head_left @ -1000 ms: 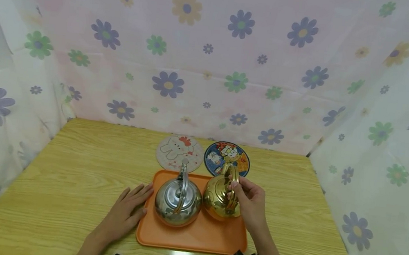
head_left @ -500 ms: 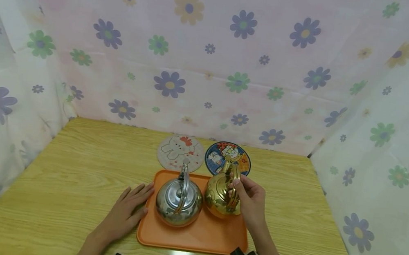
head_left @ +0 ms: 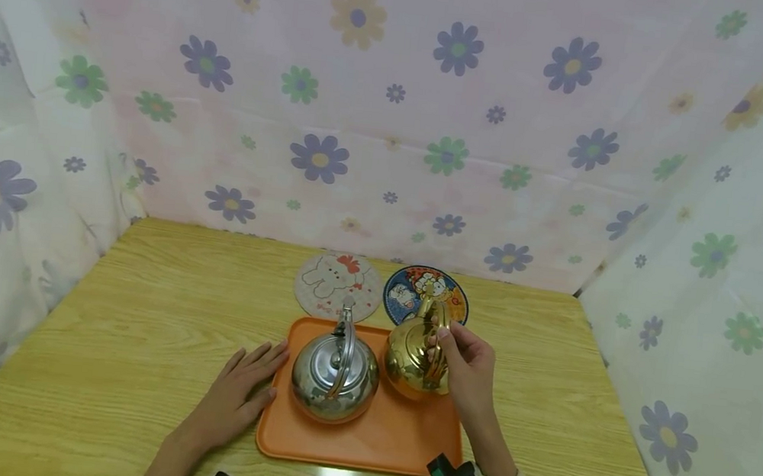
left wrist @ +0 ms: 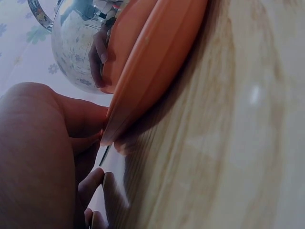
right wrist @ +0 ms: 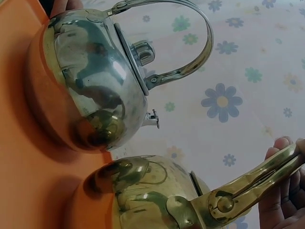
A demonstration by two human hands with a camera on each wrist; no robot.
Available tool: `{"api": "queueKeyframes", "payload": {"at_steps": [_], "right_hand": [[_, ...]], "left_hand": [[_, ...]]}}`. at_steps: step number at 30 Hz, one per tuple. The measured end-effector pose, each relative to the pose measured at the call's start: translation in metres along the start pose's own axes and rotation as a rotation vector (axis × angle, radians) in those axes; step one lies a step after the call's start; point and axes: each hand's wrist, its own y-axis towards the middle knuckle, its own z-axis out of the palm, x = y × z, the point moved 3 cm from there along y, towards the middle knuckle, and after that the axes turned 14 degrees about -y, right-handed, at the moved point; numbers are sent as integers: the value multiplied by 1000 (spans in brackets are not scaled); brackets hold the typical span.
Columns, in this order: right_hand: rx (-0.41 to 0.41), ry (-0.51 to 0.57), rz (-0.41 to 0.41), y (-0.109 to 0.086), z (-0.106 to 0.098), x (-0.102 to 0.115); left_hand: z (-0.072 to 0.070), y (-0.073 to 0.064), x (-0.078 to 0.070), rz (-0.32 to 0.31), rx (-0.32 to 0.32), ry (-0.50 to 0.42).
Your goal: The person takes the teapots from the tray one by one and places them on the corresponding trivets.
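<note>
A gold metal kettle (head_left: 408,355) is at the right of the orange tray (head_left: 361,451), its spout pointing toward the far side. My right hand (head_left: 472,369) grips its arched handle; fingers and handle also show in the right wrist view. Whether the kettle's base touches the tray, I cannot tell. To its left on the tray stands a silver metal kettle (head_left: 333,379), upright with its handle raised. My left hand (head_left: 235,392) rests at the tray's left edge with fingers extended. In the left wrist view, the thumb touches the tray's rim (left wrist: 138,76).
Beyond the tray lie two round mats: a pale one (head_left: 317,266) with a bunny drawing and a dark blue one (head_left: 402,309) with cartoon figures. Wood-grain tabletop (head_left: 162,293) surrounds everything. A flowered curtain (head_left: 374,176) encloses the back and sides.
The gold kettle has shifted slightly toward the blue mat, away from me, along with my right hand. My left hand, the tray and the silver kettle have stayed put.
</note>
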Motion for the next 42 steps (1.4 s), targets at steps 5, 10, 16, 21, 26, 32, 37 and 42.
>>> {"api": "queueKeyframes", "payload": {"at_steps": [5, 10, 16, 21, 26, 32, 37, 42], "right_hand": [[-1, -6, -11, 0, -1, 0], [-3, 10, 9, 0, -2, 1], [-10, 11, 30, 2, -4, 2], [-26, 7, 34, 5, -3, 2], [-36, 4, 36, 8, 0, 1], [-48, 9, 28, 9, -1, 2], [-58, 3, 32, 10, -1, 3], [-62, -1, 34, 13, 0, 6]], "left_hand": [[1, 0, 1, 1, 1, 0], [1, 0, 1, 3, -4, 11], [0, 2, -1, 2, 0, 1], [-2, 2, -2, -11, 3, -2], [-4, 1, -2, -19, -4, -3], [-2, 0, 0, -3, -10, 5], [-1, 0, 0, 5, -12, 2], [-1, 0, -1, -1, -8, -7]]}}
